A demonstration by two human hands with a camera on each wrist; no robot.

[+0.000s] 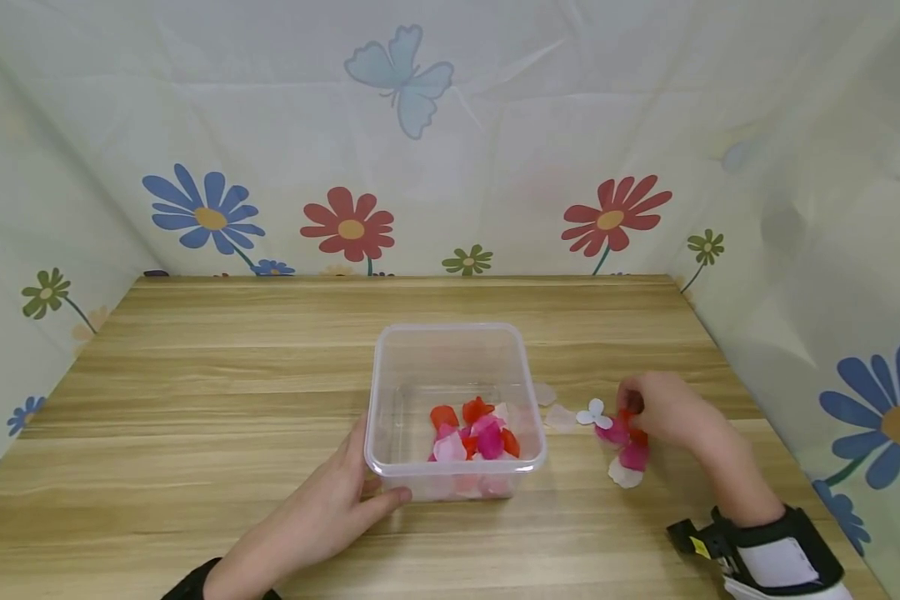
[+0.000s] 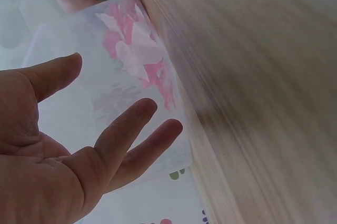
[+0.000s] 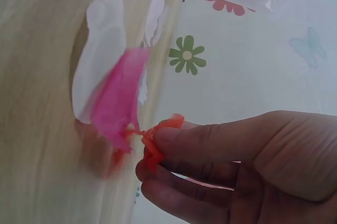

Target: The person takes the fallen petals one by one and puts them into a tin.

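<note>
A clear plastic container (image 1: 454, 469) holds several red, pink and pale petals (image 1: 487, 435), heaped toward its right side. My left hand (image 1: 326, 508) rests at the container's front left corner, fingers along its side and thumb at the front. In the left wrist view the fingers (image 2: 122, 129) look spread and fairly straight against the clear wall. To the right of the container, my right hand (image 1: 671, 410) pinches a red petal (image 3: 154, 150) between thumb and fingertips. Close under it on the table lie a magenta petal (image 3: 121, 97) and a white petal (image 3: 100, 58).
A white three-lobed petal (image 1: 594, 414) and pale petals (image 1: 561, 418) lie between the container and my right hand. A wooden table (image 1: 195, 375) carries everything. Flower-printed curtains (image 1: 495, 150) enclose its back and sides.
</note>
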